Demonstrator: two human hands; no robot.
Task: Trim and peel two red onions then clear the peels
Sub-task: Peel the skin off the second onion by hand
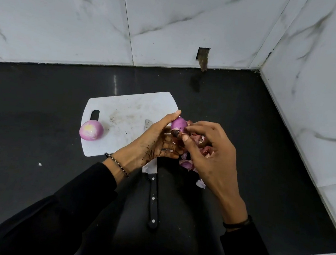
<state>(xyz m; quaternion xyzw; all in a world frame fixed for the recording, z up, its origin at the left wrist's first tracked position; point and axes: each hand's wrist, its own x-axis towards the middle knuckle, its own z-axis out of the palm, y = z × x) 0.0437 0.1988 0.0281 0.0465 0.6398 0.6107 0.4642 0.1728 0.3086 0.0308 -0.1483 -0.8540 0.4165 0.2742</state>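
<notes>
Purple peeled onion (91,130) sitting centre-left on white board (123,109), left hand (153,141) gripping second onion (178,124), right hand (212,153) pinching its skin (176,133), black counter (40,102), marble walls (70,22).

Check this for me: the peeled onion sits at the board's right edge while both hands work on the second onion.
Wrong in one respect: the head view shows the peeled onion at the board's left edge, not the right. The rest stands: the left hand and right hand both work on the second onion.
</notes>
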